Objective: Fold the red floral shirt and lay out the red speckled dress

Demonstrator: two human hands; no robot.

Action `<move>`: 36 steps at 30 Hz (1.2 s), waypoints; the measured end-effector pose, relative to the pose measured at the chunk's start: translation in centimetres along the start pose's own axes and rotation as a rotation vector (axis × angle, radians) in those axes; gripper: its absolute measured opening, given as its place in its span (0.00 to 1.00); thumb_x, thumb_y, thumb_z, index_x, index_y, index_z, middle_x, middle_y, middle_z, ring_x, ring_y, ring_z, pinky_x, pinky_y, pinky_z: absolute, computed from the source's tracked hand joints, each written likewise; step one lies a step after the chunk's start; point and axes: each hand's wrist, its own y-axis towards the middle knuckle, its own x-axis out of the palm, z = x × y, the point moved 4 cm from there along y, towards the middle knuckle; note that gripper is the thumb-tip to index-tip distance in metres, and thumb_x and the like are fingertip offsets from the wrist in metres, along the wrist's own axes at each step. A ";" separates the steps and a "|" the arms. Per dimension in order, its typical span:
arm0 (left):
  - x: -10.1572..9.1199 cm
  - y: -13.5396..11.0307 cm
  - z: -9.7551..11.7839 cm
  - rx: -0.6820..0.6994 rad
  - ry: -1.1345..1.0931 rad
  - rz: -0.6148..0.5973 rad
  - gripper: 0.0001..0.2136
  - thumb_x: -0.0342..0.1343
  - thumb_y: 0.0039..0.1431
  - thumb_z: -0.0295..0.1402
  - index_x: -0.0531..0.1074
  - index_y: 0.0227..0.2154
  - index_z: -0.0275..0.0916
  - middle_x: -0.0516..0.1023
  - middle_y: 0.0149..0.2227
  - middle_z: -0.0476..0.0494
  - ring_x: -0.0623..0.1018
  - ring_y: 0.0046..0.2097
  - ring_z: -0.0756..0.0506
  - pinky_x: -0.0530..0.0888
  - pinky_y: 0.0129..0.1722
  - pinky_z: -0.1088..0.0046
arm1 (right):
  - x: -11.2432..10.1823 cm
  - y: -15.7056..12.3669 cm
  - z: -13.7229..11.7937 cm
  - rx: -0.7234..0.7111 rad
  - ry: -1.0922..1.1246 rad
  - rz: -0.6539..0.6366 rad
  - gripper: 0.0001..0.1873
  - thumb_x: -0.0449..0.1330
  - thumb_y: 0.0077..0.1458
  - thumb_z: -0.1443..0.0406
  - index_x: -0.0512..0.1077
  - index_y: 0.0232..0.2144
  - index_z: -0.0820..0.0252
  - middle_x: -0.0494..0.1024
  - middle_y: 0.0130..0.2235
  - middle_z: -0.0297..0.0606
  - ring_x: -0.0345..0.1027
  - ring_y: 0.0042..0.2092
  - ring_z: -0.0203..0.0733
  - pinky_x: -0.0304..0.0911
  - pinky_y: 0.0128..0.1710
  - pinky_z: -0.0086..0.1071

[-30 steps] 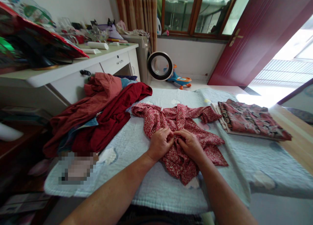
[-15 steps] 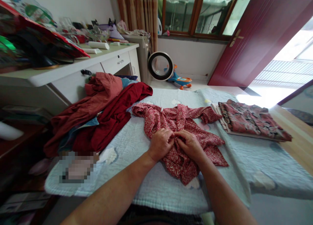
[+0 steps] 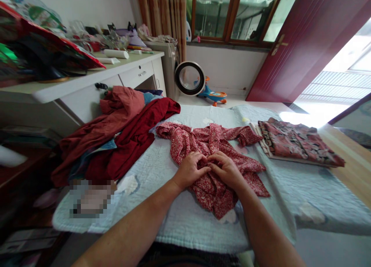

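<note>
A red floral shirt (image 3: 217, 199) with sleeves lies rumpled on a light blue quilted cover (image 3: 162, 213). Over its middle, my left hand (image 3: 193, 168) and my right hand (image 3: 224, 168) meet with fingertips nearly touching. Both are closed in a pinch on the shirt's front. The exact bit of cloth between the fingers is hidden by the fingers themselves.
To the left lies a heap of clothes with a dark red garment (image 3: 127, 151) and a rust-coloured one (image 3: 116, 116). Folded patterned clothes (image 3: 298, 141) sit at the right. Beyond are a white desk (image 3: 136, 75), a washing machine's open round door (image 3: 189, 78) and a blue-orange ride-on toy (image 3: 213, 94).
My left thumb has stretched out toward the right hand, and the fingers of both hands have shifted slightly on the shirt. The shirt lies almost as before.
</note>
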 end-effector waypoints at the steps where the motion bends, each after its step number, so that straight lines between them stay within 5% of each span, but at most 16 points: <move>1: 0.1 0.0 -0.2 -0.004 -0.020 -0.003 0.04 0.62 0.55 0.32 0.73 0.31 0.39 0.76 0.35 0.47 0.73 0.41 0.45 0.68 0.43 0.69 | 0.0 0.0 0.0 -0.001 0.018 -0.019 0.07 0.59 0.57 0.68 0.77 0.36 0.55 0.74 0.37 0.36 0.69 0.40 0.39 0.65 0.42 0.33; 27: 0.2 0.1 -0.3 -0.026 -0.118 0.036 0.02 0.56 0.53 0.25 0.73 0.28 0.38 0.75 0.32 0.48 0.74 0.36 0.48 0.69 0.40 0.72 | -0.1 -0.1 1.0 0.071 0.062 -0.021 0.06 0.56 0.57 0.68 0.73 0.31 0.57 0.75 0.33 0.34 0.68 0.36 0.38 0.62 0.40 0.31; 36: 0.2 0.0 -0.1 0.007 -0.101 -0.051 0.02 0.58 0.54 0.30 0.72 0.30 0.38 0.73 0.33 0.48 0.72 0.38 0.47 0.69 0.41 0.71 | 0.2 -0.2 1.0 0.078 0.031 -0.047 0.06 0.54 0.59 0.67 0.70 0.31 0.57 0.73 0.32 0.33 0.65 0.36 0.38 0.60 0.38 0.31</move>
